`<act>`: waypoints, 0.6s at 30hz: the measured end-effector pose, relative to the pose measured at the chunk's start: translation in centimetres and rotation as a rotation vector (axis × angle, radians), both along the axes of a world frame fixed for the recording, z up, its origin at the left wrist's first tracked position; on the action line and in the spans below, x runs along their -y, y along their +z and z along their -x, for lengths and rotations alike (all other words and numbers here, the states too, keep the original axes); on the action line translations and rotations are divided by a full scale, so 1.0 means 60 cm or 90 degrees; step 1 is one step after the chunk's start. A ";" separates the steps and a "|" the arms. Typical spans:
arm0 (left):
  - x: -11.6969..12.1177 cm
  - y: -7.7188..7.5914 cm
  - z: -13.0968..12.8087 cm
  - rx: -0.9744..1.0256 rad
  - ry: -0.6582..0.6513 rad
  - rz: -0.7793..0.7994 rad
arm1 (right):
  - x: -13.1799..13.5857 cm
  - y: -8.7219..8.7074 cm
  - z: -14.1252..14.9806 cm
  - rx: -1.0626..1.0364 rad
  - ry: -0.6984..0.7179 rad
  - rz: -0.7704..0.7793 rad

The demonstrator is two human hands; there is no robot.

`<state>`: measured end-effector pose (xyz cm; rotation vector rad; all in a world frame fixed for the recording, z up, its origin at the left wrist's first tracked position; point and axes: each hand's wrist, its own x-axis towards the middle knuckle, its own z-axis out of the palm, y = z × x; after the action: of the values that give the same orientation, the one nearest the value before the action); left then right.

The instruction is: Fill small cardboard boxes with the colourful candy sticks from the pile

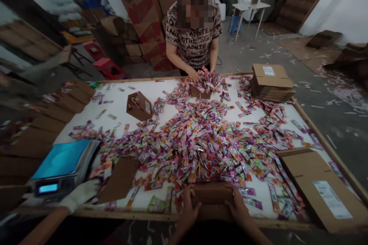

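A brown cardboard box at the table's near edge is grasped at its sides by a worker's left hand and right hand. Colorful packets heap just beyond. A co-worker's gloved hand is beside a scale; opposite, another person handles packets above a second box.

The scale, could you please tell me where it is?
In the head view, the scale sits at near left on the table, beside a co-worker's gloved hand.

The brown cardboard box (plain-sided) is just beside heaped, colourful sachets.
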<state>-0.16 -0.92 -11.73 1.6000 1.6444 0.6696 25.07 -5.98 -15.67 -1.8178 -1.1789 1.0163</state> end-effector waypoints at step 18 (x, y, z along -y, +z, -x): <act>-0.023 0.127 0.021 -0.263 -0.522 0.031 | -0.164 0.040 -0.025 0.012 -0.049 -0.028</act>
<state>-1.44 0.44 -4.13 2.2473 1.0686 -0.1332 26.57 3.86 -13.29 -1.8271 -1.1260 0.9241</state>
